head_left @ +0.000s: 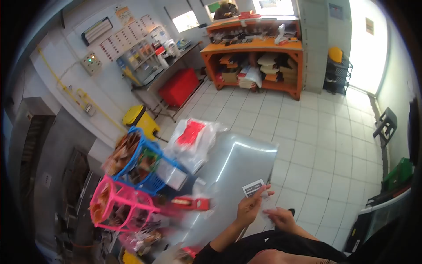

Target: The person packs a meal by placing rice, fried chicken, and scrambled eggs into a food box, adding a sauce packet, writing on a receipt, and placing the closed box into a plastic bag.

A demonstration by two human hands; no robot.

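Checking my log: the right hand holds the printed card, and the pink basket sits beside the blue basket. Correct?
Not quite: the head view shows the left hand holding the printed card. The pink basket does sit beside the blue basket.

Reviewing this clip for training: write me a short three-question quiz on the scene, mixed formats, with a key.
1. Which hand holds the printed card, left or right?
2. True or false: the blue basket stands beside the pink basket.
3. Where is the large red box?
A) On the orange counter
B) Beneath the bench along the wall
C) Beside the black stool

Key: 1. The left hand. 2. True. 3. B.
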